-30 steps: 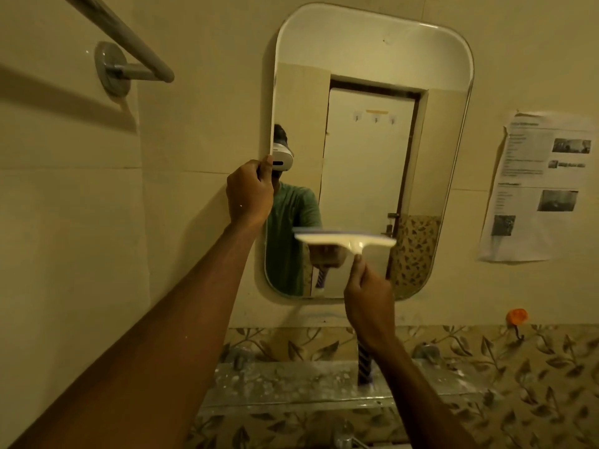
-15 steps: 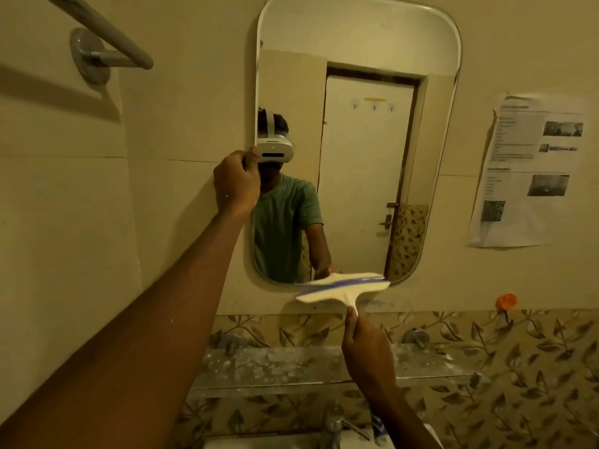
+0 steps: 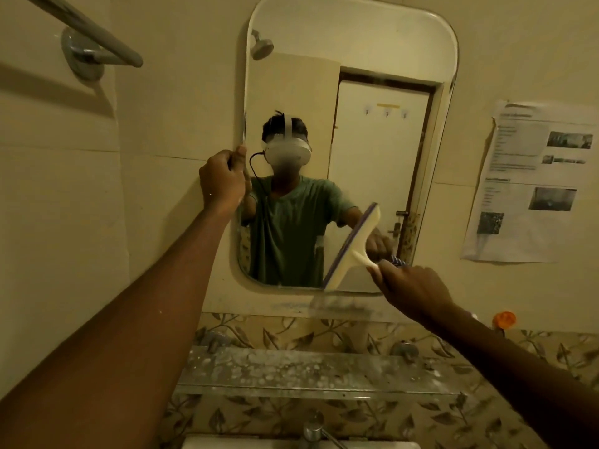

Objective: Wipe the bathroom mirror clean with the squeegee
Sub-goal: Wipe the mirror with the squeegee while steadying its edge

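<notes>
**Two hands at a bathroom mirror, one gripping its edge and one holding a squeegee**

We look forward and slightly down at a tall wall mirror with rounded corners [image 3: 372,53] that fills the upper centre of the frame, mounted on cream wall tiles. Our left hand [image 3: 223,181], at centre left, is curled closed around the mirror's left edge, thumb up against the glass side and fingers wrapped behind the rim. The left forearm runs up to it from the lower left corner.

Our right hand [image 3: 413,291], at centre right and just below the mirror's lower right corner, is closed around the handle of a cream plastic squeegee with a purple rubber blade [image 3: 351,246]. Only the neck of the handle shows beyond the fingers. The squeegee head stands steeply tilted, its upper end leaning right, and sits over the lower right part of the glass, its lower end at the mirror's bottom edge. We cannot tell whether the blade touches the glass. The squeegee lies well to the right of the left hand, with open glass between them.

In the upper left a metal towel rail [image 3: 94,37] juts from the wall. A printed paper sheet [image 3: 531,183] is stuck to the wall at the right. Below the mirror, a spotted glass shelf [image 3: 291,371] crosses leaf-patterned tiles, and a chrome tap [image 3: 312,429] shows at the bottom edge.
</notes>
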`<state>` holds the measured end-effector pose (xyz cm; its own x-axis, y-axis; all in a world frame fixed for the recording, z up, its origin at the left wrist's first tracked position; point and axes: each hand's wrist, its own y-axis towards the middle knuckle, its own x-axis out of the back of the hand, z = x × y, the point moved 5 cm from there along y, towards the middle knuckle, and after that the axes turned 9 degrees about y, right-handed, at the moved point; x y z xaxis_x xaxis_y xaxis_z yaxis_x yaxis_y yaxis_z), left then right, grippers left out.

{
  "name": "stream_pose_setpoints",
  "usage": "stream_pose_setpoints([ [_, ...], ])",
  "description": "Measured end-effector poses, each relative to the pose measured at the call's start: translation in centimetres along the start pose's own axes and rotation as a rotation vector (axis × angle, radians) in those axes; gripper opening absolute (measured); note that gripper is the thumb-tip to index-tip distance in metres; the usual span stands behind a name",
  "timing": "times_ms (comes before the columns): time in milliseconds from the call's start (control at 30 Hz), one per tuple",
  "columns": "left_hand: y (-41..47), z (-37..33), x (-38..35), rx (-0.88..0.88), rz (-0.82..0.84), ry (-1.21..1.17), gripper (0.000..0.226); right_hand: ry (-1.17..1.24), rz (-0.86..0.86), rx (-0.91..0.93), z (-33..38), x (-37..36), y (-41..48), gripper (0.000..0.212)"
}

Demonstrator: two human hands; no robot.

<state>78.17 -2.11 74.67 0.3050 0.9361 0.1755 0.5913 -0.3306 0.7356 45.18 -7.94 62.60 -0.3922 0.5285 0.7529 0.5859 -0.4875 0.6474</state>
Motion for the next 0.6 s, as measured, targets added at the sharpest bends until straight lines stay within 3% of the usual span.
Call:
stream_pose_setpoints([
  [133, 0.1, 0.1, 0.2, 0.022, 0.035, -0.028, 0.051, -0.009, -0.057, 0.172, 6.4, 0.0, 6.5, 0.029],
  [267, 0.1, 0.6, 0.6, 0.132, 0.181, -0.236, 0.074, -0.050, -0.064, 0.211, 10.9, 0.9, 11.6, 0.044],
  [367, 0.0, 0.8, 0.7, 0.142, 0.222, -0.307, 0.083, -0.084, -0.164, 0.205, 7.3, 3.9, 9.6, 0.030],
  [433, 0.1, 0.7, 0.7, 0.120, 0.212, -0.285, 0.085, -0.114, -0.206, 0.058, 1.4, 6.1, 6.4, 0.018],
  [533, 0.3, 0.5, 0.5, 0.074, 0.181, -0.219, 0.084, -0.113, -0.157, -0.195, -5.1, 8.0, 3.0, 0.055],
  [600, 0.1, 0.2, 0.6, 0.047, 0.129, -0.162, 0.074, -0.121, -0.166, -0.170, -4.8, 8.4, 4.2, 0.056],
])
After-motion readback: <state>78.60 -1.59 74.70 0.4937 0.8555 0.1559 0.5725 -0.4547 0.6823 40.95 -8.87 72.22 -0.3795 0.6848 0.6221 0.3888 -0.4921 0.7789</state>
